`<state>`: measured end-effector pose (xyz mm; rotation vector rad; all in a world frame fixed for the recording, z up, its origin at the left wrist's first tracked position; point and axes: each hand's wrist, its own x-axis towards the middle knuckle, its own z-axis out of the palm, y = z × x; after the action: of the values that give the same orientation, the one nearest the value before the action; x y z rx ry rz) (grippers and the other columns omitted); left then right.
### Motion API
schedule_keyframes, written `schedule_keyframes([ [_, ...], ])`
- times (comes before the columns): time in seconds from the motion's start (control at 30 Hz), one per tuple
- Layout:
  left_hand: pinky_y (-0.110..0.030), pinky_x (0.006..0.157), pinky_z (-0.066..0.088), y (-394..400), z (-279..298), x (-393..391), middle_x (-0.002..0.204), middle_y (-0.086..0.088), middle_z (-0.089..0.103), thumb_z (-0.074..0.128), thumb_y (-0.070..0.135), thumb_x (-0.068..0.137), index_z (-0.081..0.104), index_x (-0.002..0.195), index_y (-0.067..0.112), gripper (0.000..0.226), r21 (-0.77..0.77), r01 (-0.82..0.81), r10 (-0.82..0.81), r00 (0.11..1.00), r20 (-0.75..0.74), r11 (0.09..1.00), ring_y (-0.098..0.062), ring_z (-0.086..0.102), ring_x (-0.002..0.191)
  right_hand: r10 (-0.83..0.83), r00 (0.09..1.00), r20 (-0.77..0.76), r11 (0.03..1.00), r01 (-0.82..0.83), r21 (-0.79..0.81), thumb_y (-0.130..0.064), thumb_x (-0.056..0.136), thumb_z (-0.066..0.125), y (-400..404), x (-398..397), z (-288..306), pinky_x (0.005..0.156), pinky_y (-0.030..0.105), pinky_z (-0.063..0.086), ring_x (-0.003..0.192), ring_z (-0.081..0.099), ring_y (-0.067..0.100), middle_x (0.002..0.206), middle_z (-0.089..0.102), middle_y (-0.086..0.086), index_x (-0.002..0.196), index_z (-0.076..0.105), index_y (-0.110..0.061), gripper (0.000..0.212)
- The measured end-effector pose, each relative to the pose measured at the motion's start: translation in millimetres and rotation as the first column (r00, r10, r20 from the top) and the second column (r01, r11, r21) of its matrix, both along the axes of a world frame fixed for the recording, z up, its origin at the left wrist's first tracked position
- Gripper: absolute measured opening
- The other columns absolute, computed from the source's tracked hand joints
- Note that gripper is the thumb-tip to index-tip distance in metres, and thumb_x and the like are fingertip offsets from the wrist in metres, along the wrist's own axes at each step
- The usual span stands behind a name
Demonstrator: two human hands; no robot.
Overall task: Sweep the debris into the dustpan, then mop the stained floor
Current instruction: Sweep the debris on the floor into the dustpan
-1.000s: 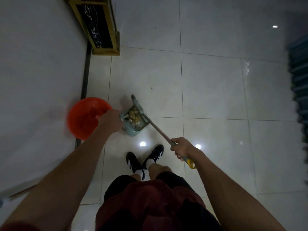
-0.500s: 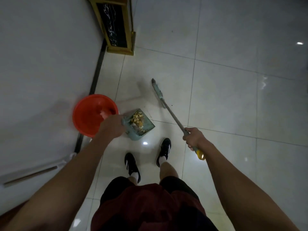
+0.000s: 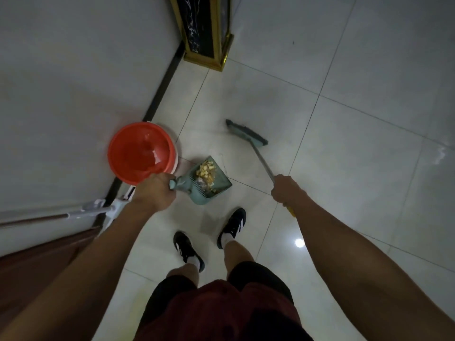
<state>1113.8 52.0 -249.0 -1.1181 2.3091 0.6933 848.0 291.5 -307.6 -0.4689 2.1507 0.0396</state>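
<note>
Presently the left hand is clenched round the short handle of the dustpan, fingers wrapped over it, knuckles up. Dustpan: teal, comb teeth along its rear wall, tilted with its open mouth pointing away from the person. Whether its lip touches the floor cannot be told. Debris: a heap of pale yellow scraps lying inside the pan, toward its far side; none seen on the tiles around it.

Right hand grasps the broom partway down the shaft, fist closed; the yellow end cap shows just behind the wrist. Broom head sits well apart from the dustpan, farther out on the floor and to its right, bristles toward the tiles.

Red bucket: stands on the floor at the foot of the wall, just beside the left hand, its rim partly covered by that hand. Interior looks wet or glossy; contents not resolvable.

Mop: white head fitting and brown shaft leaning along the wall behind the left forearm.

Black-and-gold cabinet stands at the wall farther off. Two black shoes on the tiles below the pan. Ceiling light glare on the floor near the right forearm.
</note>
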Motion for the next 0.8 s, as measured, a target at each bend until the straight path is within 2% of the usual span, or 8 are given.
schedule_keyframes([
  [0.23,-0.038,0.076,0.056,28,-1,29,0.093,-0.007,0.074,0.067,0.017,0.088,0.073,0.102,0.015,0.015,0.019,-0.140,0.141,0.990,-0.026,0.990,-0.031,0.069,0.091,0.137,0.986,0.091,0.991,-0.137,-0.006,-0.008,0.095,0.051,29,44,-8,0.041,0.027,0.048,0.060,0.058,0.018,0.094,0.056,0.008,0.135,0.048,-0.002,0.040],
  [0.37,-0.040,0.078,0.057,47,1,56,0.091,-0.007,0.073,0.067,0.020,0.087,0.069,0.092,0.023,0.006,0.026,-0.245,0.245,0.969,-0.009,0.969,-0.032,0.068,0.090,0.245,0.965,0.094,0.969,-0.247,0.014,-0.010,0.095,0.050,48,77,-9,0.057,0.032,0.056,0.075,0.059,0.019,0.104,0.058,0.008,0.137,0.047,-0.006,0.042],
  [0.43,-0.042,0.077,0.058,56,3,71,0.087,-0.005,0.071,0.067,0.020,0.084,0.064,0.084,0.029,0.009,0.033,-0.289,0.290,0.957,-0.016,0.957,-0.032,0.068,0.087,0.268,0.959,0.095,0.963,-0.270,0.008,-0.011,0.095,0.049,55,87,-6,0.066,0.035,0.057,0.083,0.060,0.022,0.111,0.060,0.010,0.136,0.048,-0.006,0.042],
  [0.67,-0.040,0.074,0.058,97,2,112,0.091,-0.006,0.070,0.061,0.022,0.080,0.067,0.091,0.028,0.014,0.013,-0.347,0.347,0.938,0.000,0.938,-0.032,0.066,0.086,0.426,0.900,-0.095,0.904,-0.427,0.008,-0.013,0.098,0.045,72,103,6,0.083,0.036,0.054,0.105,0.064,0.026,0.121,0.062,0.010,0.139,0.048,-0.012,0.041],
  [0.8,-0.036,0.071,0.055,116,-1,131,0.096,-0.007,0.069,0.061,0.023,0.082,0.069,0.097,0.028,0.018,0.009,-0.382,0.382,0.924,-0.012,0.924,-0.032,0.066,0.088,0.489,0.856,-0.166,0.871,-0.491,0.033,-0.012,0.098,0.045,49,94,4,0.084,0.036,0.053,0.105,0.065,0.027,0.119,0.063,0.011,0.140,0.049,-0.013,0.042],
])
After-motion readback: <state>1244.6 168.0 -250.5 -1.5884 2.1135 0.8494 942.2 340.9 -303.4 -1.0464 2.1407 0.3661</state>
